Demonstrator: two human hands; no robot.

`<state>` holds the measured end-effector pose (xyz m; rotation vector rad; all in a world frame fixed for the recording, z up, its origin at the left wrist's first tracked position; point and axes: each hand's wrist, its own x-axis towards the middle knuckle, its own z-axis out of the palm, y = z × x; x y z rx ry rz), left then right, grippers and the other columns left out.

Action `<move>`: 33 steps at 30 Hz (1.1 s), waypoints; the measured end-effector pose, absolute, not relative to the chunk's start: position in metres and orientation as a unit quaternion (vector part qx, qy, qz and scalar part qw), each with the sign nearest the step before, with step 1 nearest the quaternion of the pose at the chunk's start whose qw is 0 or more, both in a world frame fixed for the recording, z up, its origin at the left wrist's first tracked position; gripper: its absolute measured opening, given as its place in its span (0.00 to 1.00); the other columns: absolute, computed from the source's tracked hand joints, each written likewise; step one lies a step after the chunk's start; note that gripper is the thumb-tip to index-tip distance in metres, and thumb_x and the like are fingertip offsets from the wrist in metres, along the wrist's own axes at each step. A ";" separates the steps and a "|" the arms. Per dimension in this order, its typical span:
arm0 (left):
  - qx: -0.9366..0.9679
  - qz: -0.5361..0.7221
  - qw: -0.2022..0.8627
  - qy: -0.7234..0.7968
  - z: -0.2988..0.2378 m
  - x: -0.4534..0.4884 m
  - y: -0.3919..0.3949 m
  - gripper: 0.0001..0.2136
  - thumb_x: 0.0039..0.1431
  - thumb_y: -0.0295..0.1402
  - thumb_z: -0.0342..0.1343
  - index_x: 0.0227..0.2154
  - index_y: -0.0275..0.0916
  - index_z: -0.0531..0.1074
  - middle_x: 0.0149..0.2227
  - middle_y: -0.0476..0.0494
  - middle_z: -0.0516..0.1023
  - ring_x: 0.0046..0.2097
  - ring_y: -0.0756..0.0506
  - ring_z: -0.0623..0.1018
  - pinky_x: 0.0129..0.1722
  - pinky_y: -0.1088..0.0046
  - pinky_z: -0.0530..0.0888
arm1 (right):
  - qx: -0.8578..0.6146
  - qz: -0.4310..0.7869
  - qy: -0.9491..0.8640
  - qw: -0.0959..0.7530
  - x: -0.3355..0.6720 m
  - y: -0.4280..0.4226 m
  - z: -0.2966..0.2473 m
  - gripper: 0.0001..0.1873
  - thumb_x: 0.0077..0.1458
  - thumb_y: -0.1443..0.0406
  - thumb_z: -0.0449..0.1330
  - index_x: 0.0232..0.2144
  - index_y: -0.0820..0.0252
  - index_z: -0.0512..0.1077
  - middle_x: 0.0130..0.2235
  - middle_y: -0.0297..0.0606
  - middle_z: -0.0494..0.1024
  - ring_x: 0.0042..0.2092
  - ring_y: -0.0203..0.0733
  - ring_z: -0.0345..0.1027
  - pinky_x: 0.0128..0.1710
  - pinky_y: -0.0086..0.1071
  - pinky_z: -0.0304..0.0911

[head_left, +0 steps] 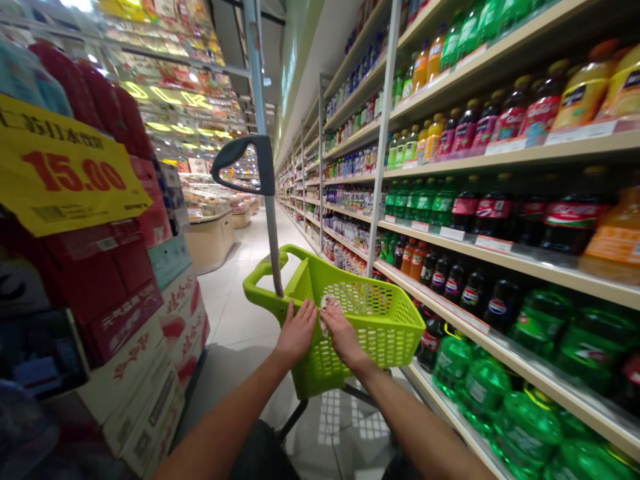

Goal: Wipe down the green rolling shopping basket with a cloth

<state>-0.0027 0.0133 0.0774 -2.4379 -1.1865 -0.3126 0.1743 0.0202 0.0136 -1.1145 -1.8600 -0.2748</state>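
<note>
Head view: a lime-green basket (323, 363) is standing mid-scene in a store aisle, just ahead of the person, with the drink shelves (525, 250) running along its right and stacked cartons (143, 370) rising on the left.
Basket look: its plastic is shining a bright, even green; rows of slots are piercing the walls, a rounded rim is running around the top, and a smoother solid part is showing at the left end.
Pole and grip: a grey pole (275, 247) is rising from the basket's left end, carrying a dark looped grip (265, 163) high above the rim.
Left hand: this hand (297, 330) is resting on the near rim, its fingers lying fairly straight and close together.
Right hand: this hand (341, 330) is holding a whitish cloth (327, 307) against the near rim, just right of the other hand; its fingers are bending over the crumpled, darker-flecked cloth, and whether the thumb is pinching it I cannot tell.
Below: dark legs (293, 420) are supporting the basket, and slot-shaped light is patterning the floor (345, 417).
Left side: a yellow price sign (75, 173) is showing 15.00 in red.
</note>
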 end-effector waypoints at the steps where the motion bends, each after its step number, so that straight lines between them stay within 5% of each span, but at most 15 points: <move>1: -0.873 -0.109 0.201 -0.430 0.076 0.001 0.013 0.24 0.53 0.25 0.38 0.55 0.34 0.57 0.59 0.39 0.56 0.61 0.42 0.53 0.58 0.48 0.45 | -0.451 -0.113 -0.758 0.458 0.178 0.019 0.011 0.19 0.51 0.74 0.50 0.45 0.57 0.70 0.52 0.41 0.68 0.56 0.41 0.58 0.56 0.40 0.55; 7: -0.871 -0.101 0.194 -0.439 0.072 0.011 0.012 0.26 0.51 0.23 0.39 0.56 0.34 0.55 0.61 0.40 0.52 0.62 0.43 0.51 0.58 0.48 0.43 | -0.552 -0.135 -0.674 0.472 0.292 -0.010 -0.024 0.15 0.51 0.70 0.51 0.39 0.54 0.73 0.53 0.38 0.67 0.56 0.43 0.56 0.55 0.43 0.55; 15: -0.895 -0.076 0.167 -0.406 0.067 0.064 0.009 0.26 0.49 0.23 0.39 0.55 0.31 0.56 0.59 0.37 0.56 0.61 0.43 0.54 0.59 0.49 0.42 | -0.563 -0.089 -0.677 0.465 0.301 0.005 -0.017 0.24 0.47 0.77 0.46 0.44 0.58 0.71 0.52 0.40 0.68 0.55 0.39 0.59 0.56 0.41 0.54; 20: -0.894 -0.086 0.162 -0.409 0.068 0.071 0.014 0.28 0.47 0.23 0.41 0.55 0.32 0.56 0.60 0.38 0.56 0.61 0.42 0.54 0.59 0.49 0.42 | -0.672 -0.078 -0.563 0.476 0.371 -0.008 -0.016 0.19 0.45 0.76 0.49 0.37 0.62 0.74 0.50 0.45 0.70 0.53 0.48 0.61 0.52 0.46 0.57; 28: -0.887 -0.102 0.155 -0.422 0.077 0.063 0.007 0.26 0.48 0.25 0.43 0.54 0.32 0.59 0.58 0.37 0.59 0.60 0.41 0.57 0.59 0.49 0.42 | -0.497 -0.043 -0.727 0.471 0.263 0.018 -0.012 0.27 0.44 0.79 0.46 0.43 0.57 0.71 0.52 0.39 0.69 0.56 0.38 0.58 0.56 0.40 0.52; 33: -0.801 -0.242 0.241 -0.492 0.092 -0.019 0.014 0.26 0.51 0.26 0.42 0.56 0.32 0.54 0.60 0.37 0.54 0.61 0.42 0.54 0.59 0.52 0.42 | -0.551 -0.036 -0.642 0.531 0.281 0.014 -0.017 0.25 0.44 0.78 0.46 0.42 0.57 0.72 0.49 0.40 0.71 0.53 0.42 0.61 0.54 0.42 0.57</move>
